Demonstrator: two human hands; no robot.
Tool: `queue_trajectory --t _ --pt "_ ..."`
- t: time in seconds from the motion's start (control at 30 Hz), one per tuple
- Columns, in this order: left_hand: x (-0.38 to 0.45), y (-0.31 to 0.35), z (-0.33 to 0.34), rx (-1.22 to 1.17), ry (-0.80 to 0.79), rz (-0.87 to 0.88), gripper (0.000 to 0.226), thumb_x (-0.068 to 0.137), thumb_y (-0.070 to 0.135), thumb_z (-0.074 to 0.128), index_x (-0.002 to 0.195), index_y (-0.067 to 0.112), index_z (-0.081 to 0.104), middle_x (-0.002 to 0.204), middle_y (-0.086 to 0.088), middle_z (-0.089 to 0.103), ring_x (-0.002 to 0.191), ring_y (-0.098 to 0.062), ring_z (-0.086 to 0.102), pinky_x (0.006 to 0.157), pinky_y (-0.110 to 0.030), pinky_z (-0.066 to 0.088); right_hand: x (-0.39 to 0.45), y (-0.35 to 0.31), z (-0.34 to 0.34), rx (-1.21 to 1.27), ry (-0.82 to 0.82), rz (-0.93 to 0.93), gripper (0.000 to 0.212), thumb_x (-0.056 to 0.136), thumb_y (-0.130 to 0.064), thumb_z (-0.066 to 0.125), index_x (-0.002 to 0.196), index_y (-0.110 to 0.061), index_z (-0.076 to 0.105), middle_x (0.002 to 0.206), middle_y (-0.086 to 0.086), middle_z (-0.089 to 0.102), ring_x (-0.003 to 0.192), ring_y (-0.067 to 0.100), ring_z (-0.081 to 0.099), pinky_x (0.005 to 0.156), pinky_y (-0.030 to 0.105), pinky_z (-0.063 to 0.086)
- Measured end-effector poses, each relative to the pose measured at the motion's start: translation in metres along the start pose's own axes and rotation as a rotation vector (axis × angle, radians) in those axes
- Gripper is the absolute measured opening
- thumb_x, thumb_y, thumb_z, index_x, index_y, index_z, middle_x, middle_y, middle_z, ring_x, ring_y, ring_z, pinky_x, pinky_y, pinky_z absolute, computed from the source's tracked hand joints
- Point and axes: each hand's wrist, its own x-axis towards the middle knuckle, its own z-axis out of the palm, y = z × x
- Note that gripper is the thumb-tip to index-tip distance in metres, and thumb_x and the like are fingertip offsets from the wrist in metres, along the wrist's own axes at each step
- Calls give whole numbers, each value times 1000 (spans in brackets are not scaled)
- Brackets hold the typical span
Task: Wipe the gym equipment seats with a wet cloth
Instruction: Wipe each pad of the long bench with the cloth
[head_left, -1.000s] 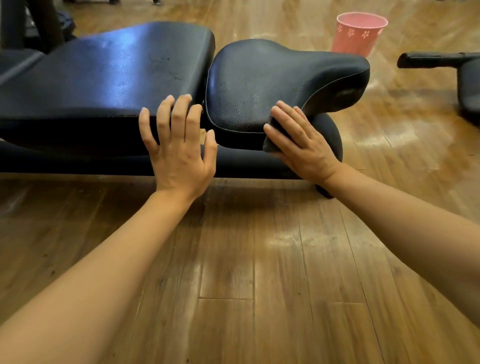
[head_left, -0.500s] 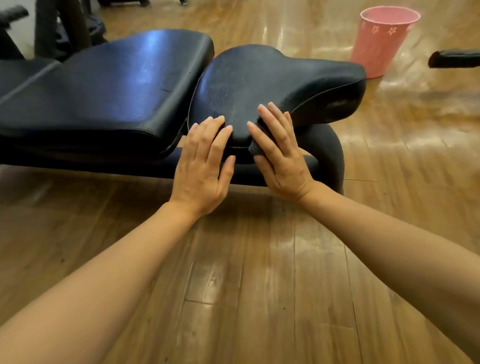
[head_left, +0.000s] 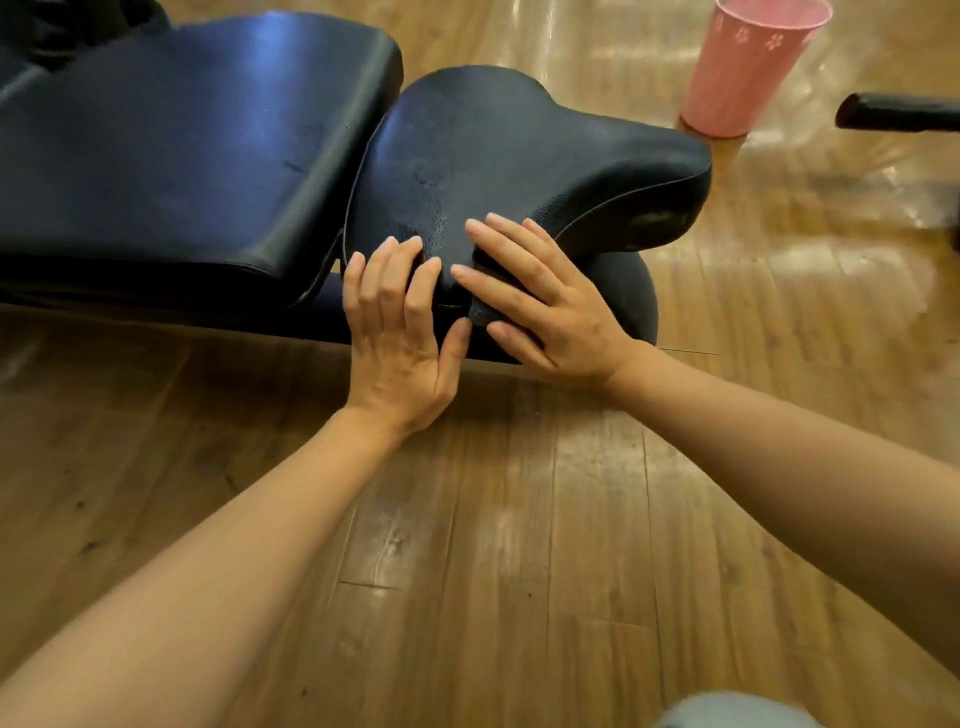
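Wooden plank flooring (head_left: 467, 545) with a soft sheen runs under a black padded gym bench seen from above. At the near edge of the smaller seat pad (head_left: 509, 156), the right hand (head_left: 540, 306) lies with fingers straight and spread, pressing a dark cloth (head_left: 480, 312) flat against the pad's front lip; only a small fold of cloth shows beneath the palm and fingers. Just beside it, the left hand (head_left: 400, 322) rests with fingers extended over the same lip, thumb nearly touching the cloth, holding nothing. A second ago that left hand was braced further along on the edge of the long back pad (head_left: 182, 145); since then it has slid across the gap to the seat pad, and the right hand has worked the cloth leftward along the rim, so the two hands now sit almost together. That suggests the front edge of this seat is nearly covered, with the top surface and the long pad likely left to wipe. Beyond the bench stands a pink bin (head_left: 748, 67) with small pale flower shapes, and a black padded bar (head_left: 898, 111) juts in from the right. No brand, label or readable writing appears anywhere.
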Motion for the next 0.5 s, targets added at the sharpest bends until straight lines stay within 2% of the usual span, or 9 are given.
queue_trajectory --t 0.1,0.17,0.27,0.4,0.5 --pt "-5 4 7 -42 29 -26 45 102 37 37 135 7 33 145 -15 29 137 -38 30 119 -54 14 -1 -10 10 -19 68 78 38 106 -26 45 136 -3 51 144 33 44 138 45 39 118 54 27" --pt "-7 3 8 -65 40 -27 45 102 38 37 134 7 34 144 -16 30 137 -38 31 119 -55 14 0 -12 10 -39 57 75 37 106 -26 46 137 -6 49 144 32 43 138 44 39 119 53 27" --pt "-3 1 8 -82 66 -32 45 101 38 37 134 7 35 144 -15 32 136 -38 32 118 -57 16 4 -1 2 -71 16 -15 38 106 -28 47 139 -9 45 149 26 39 140 41 37 120 51 27" --pt "0 5 13 -70 107 -37 45 100 38 35 132 7 37 142 -14 34 136 -37 34 117 -58 18 -5 26 1 -169 52 -180 37 106 -24 51 139 -11 43 146 23 34 138 41 38 120 48 25" --pt "2 4 16 -12 129 -33 45 100 37 33 132 5 37 142 -14 36 135 -37 35 116 -58 19 -20 69 -6 -388 121 -236 46 101 -17 61 142 -12 42 146 22 35 137 39 40 122 46 23"
